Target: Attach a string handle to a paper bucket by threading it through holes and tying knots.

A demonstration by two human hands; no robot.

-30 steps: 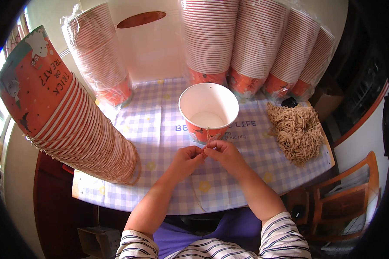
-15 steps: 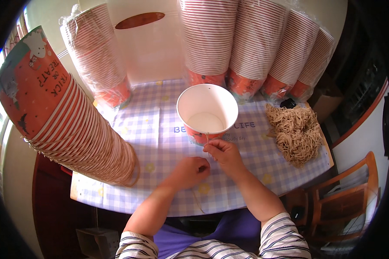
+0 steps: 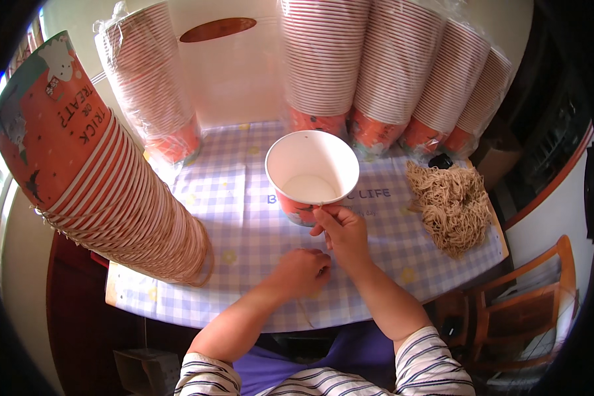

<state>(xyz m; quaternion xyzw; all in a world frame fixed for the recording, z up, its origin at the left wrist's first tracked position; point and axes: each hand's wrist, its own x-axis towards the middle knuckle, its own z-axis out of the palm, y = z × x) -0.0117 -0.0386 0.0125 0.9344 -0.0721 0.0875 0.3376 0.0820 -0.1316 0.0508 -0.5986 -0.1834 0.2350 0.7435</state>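
A round paper bucket (image 3: 303, 211), white inside and orange with dark figures outside, stands upright on the table, its mouth facing up. At its near rim my right hand (image 3: 345, 232) is closed in a pinch on a thin beige cord (image 3: 320, 206) at the rim. Just left of it and nearer to me, my left hand (image 3: 302, 272) is curled closed; what its fingers hold, if anything, is hidden. A thin strand shows on the cloth below the left wrist. To the right lies a tangled heap of beige cords (image 3: 450, 208).
A tall leaning stack of orange buckets (image 3: 132, 198) with cords around them stands at the left. Plastic-wrapped bucket stacks (image 3: 323, 59) line the back, with another wrapped stack (image 3: 148, 79) at back left. A checked cloth (image 3: 231, 198) covers the table. A wooden chair (image 3: 528, 303) stands at right.
My right hand has moved up against the bucket's rim, and the cord length seen below the rim is now mostly hidden. The left hand has shifted slightly right and nearer to me.
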